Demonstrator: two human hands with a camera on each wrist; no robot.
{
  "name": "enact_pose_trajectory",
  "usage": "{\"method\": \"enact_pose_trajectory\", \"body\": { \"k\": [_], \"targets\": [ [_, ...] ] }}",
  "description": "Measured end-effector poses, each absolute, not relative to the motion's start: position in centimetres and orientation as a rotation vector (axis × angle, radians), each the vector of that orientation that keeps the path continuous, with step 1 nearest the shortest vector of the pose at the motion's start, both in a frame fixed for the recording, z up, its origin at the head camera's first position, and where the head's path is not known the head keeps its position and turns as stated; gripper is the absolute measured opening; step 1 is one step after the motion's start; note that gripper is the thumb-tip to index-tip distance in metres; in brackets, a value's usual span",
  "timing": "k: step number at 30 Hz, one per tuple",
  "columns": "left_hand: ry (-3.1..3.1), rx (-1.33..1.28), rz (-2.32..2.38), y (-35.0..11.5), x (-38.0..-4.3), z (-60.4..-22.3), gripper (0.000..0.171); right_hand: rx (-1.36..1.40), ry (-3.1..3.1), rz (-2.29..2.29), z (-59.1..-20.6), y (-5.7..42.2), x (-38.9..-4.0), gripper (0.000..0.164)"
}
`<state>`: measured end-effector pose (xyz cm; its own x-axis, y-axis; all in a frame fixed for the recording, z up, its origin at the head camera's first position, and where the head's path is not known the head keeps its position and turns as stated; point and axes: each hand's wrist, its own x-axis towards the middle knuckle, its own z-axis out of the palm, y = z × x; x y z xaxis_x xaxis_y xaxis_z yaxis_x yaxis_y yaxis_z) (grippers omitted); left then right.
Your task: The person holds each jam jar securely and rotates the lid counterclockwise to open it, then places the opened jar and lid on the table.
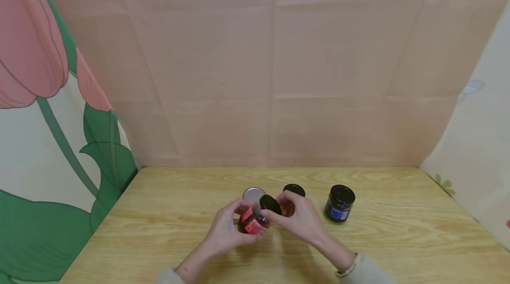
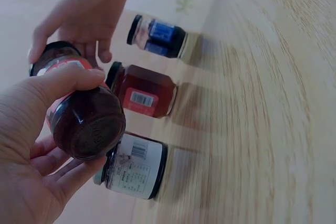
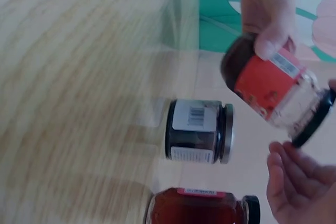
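Note:
My left hand (image 1: 228, 229) holds a glass jar (image 1: 253, 220) with a red label and dark contents. The jar is tilted, its base towards the left palm in the left wrist view. My right hand (image 1: 299, 218) is at its black lid (image 1: 271, 204), thumb at one edge and fingertips at the opposite edge. The lid sits on the jar's mouth. Beyond the hands stand a white-labelled jar (image 2: 137, 165) with dark contents and a jar of reddish-brown contents (image 2: 146, 91); both are partly hidden by the hands in the head view.
A blue-labelled jar (image 1: 340, 203) with a black lid stands on the wooden table (image 1: 179, 213), right of the right hand. Behind the table hangs a plain pinkish cloth (image 1: 271, 75). A tulip-patterned sheet (image 1: 59, 142) hangs at the left.

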<state>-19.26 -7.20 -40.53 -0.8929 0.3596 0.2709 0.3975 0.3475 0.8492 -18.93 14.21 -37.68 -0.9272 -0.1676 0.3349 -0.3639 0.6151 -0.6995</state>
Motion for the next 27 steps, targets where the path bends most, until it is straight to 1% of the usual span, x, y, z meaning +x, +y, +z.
{"method": "enact_pose_trajectory", "body": {
  "k": [2, 5, 7, 18, 23, 27],
  "targets": [
    [-2.557, -0.707, -1.630, -7.36, -19.30, -40.63, 0.057, 0.553, -2.578, 1.223, -37.75, 14.53, -19.02, 0.029],
    [-2.561, -0.699, -1.640, -7.57, -19.30, -40.77, 0.058, 0.686, -2.541, 1.230, -37.73, 14.92, -19.06, 0.035],
    [-2.560, -0.693, -1.651, -7.66, -19.28, -40.84, 0.059, 0.727, -2.520, 1.225, -37.67, 15.05, -19.03, 0.040],
    [-2.579, -0.668, -1.652, -8.03, -19.31, -40.85, 0.061, 0.739, -2.484, 1.231, -37.60, 14.78, -18.97, 0.047],
    [-2.587, -0.638, -1.643, -8.14, -19.26, -40.88, 0.062, 0.738, -2.483, 1.247, -37.61, 14.74, -19.01, 0.054],
    [-2.591, -0.622, -1.640, -8.27, -19.25, -40.98, 0.061, 0.750, -2.478, 1.238, -37.74, 14.80, -19.05, 0.053]
  ]
}}
